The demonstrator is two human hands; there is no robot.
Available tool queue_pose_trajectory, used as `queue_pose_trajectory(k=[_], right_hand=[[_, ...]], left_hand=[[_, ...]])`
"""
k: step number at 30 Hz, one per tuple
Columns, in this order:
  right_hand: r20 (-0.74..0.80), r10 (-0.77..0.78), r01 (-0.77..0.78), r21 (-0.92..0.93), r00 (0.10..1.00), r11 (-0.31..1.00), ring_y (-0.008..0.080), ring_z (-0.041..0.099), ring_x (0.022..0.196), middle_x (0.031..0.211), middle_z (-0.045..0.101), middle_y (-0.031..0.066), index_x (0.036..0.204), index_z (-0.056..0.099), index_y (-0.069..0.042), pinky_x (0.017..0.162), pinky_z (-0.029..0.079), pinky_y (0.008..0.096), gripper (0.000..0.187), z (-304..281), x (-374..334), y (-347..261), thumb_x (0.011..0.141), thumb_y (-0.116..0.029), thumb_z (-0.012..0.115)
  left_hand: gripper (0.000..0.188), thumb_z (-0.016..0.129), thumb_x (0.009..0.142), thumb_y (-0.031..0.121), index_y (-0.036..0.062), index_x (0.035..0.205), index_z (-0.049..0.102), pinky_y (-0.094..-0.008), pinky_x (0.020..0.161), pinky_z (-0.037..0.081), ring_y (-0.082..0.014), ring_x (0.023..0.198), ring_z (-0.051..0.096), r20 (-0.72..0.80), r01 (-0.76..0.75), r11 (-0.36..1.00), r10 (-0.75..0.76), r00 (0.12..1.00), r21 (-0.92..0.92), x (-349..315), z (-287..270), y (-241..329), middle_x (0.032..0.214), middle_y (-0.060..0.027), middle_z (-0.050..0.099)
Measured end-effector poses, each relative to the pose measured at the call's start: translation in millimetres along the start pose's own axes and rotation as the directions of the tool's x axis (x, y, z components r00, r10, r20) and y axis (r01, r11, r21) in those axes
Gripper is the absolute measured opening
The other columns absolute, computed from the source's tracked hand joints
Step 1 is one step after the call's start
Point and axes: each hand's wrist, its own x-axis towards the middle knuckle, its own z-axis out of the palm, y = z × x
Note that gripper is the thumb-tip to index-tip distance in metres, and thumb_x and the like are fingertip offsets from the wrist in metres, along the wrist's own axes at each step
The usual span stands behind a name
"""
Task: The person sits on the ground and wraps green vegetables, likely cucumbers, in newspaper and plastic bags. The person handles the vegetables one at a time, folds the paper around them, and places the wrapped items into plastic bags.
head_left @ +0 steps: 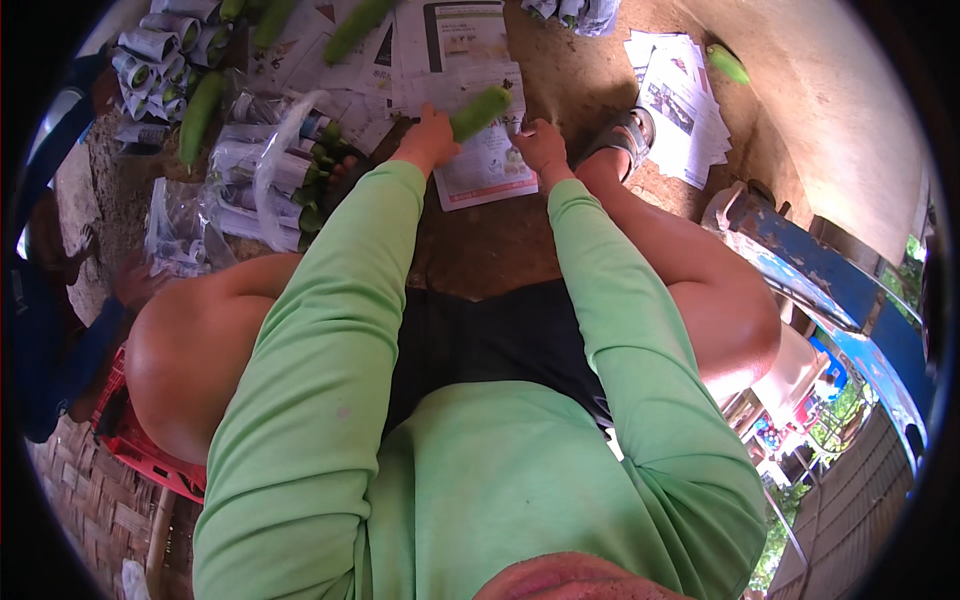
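Observation:
A light green cucumber (482, 112) lies slantwise over a printed newspaper sheet (488, 180) on the ground between my feet. My left hand (430, 140) is closed at the cucumber's lower end, and part of its grip is hidden. At the sheet's right edge, my right hand (541, 145) pinches the paper with its fingers together. More newspaper (455, 35) is spread just beyond. Two green cucumbers (358, 28) rest on the papers at the upper left, and another cucumber (203, 115) lies farther left.
Several paper-wrapped cucumbers (150, 70) are piled at the far left. A clear plastic bag (270, 170) of wrapped ones stands by my left foot. Beside my sandalled right foot (625, 140) is a newspaper stack (680, 105). Another person's blue sleeve (60, 360) shows at the left.

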Motion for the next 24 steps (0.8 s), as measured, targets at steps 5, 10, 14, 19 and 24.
queue_pose_trajectory(k=[5,10,14,19,24], right_hand=[[-0.118,-0.083,0.085,0.007,0.989,0.996,0.0389,0.067,0.115,0.119,0.071,0.0236,0.124,0.062,-0.001,0.098,0.053,0.0453,0.06,-1,19,-7,0.081,-0.037,0.081],[-0.057,-0.056,0.053,-0.053,0.997,0.997,0.041,0.067,0.115,0.123,0.069,0.0254,0.127,0.059,0.001,0.099,0.053,0.0458,0.067,-11,44,-32,0.079,-0.038,0.085],[0.073,-0.038,0.037,0.011,0.997,0.999,0.0415,0.069,0.111,0.116,0.071,0.027,0.119,0.067,0.005,0.096,0.053,0.0464,0.059,-11,56,-44,0.077,-0.032,0.086],[0.192,-0.062,-0.027,0.428,0.979,0.904,0.0303,0.071,0.096,0.101,0.074,0.0211,0.108,0.073,0.007,0.081,0.056,0.0435,0.045,-4,54,-18,0.078,-0.025,0.085],[0.531,0.265,-0.304,-0.015,0.805,0.953,0.0226,0.07,0.094,0.103,0.073,0.0106,0.114,0.07,0.003,0.076,0.059,0.0427,0.041,-23,5,-17,0.083,-0.02,0.085]], left_hand=[[0.062,0.078,0.088,0.029,-0.0022,0.133,0.051,-0.0536,0.1,0.052,-0.0499,0.119,0.062,-0.036,-0.044,0.999,0.044,0.998,-0.015,-4,0,-3,0.161,-0.0289,0.027],[0.06,0.079,0.086,0.028,0.0009,0.132,0.051,-0.0543,0.098,0.052,-0.0505,0.118,0.061,-0.193,-0.112,0.985,0.085,0.977,-0.134,-21,7,-17,0.16,-0.0308,0.028],[0.058,0.08,0.085,0.024,0.002,0.131,0.054,-0.0532,0.098,0.054,-0.0481,0.118,0.063,-0.206,-0.074,0.991,0.05,0.977,-0.114,-26,8,-25,0.162,-0.0278,0.029],[0.057,0.078,0.086,0.026,0.001,0.132,0.054,-0.0532,0.098,0.053,-0.0476,0.118,0.063,-0.204,-0.074,0.991,0.05,0.978,-0.112,-27,4,-15,0.163,-0.028,0.028],[0.061,0.078,0.088,0.028,-0.0023,0.134,0.051,-0.0521,0.099,0.054,-0.0471,0.118,0.064,-0.182,-0.003,0.994,-0.017,0.983,-0.108,-25,7,-17,0.163,-0.0277,0.028]])
